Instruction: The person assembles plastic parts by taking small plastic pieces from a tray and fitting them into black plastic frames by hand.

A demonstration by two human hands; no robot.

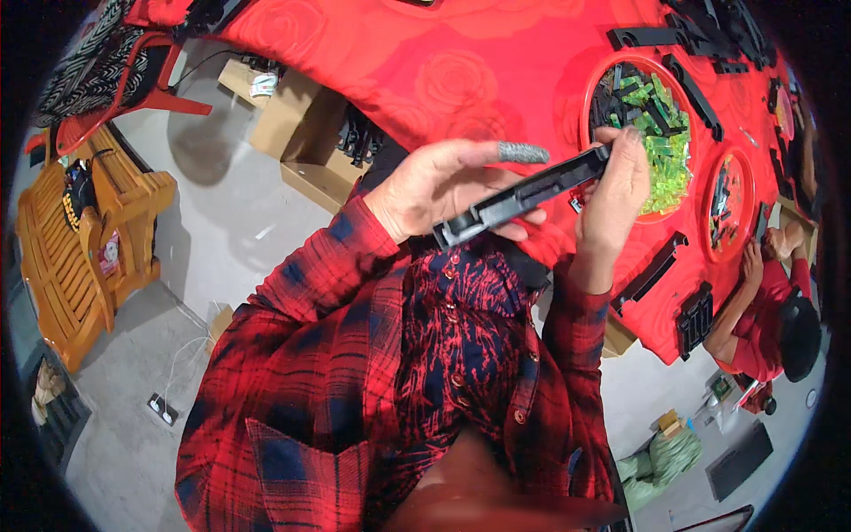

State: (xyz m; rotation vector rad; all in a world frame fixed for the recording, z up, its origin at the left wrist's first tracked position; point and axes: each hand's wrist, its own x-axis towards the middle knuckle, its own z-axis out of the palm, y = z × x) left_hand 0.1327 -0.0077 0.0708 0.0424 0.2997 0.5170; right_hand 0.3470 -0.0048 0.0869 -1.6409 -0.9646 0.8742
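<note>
A long, narrow black plastic housing (523,197) with a hollow channel along it is held slantwise above my lap, its far end up to the right. My right hand (618,191) pinches that upper end between thumb and fingers. Beneath the lower half, my left hand (448,182) supports the part on curled fingers. A grey wrap (523,153) covers a digit of the left hand, which is stretched out above the part. Just beyond my right hand stands a round red tray (694,146) holding translucent yellow-green pieces (665,164) and small black pieces (612,93).
More black plastic parts (651,272) lie on the red tablecloth (452,80). A second red tray (713,199) holds small mixed pieces. Another person (771,310) sits at the right. Left are an open cardboard box (306,177), a wooden seat (80,257) and a red chair (133,93).
</note>
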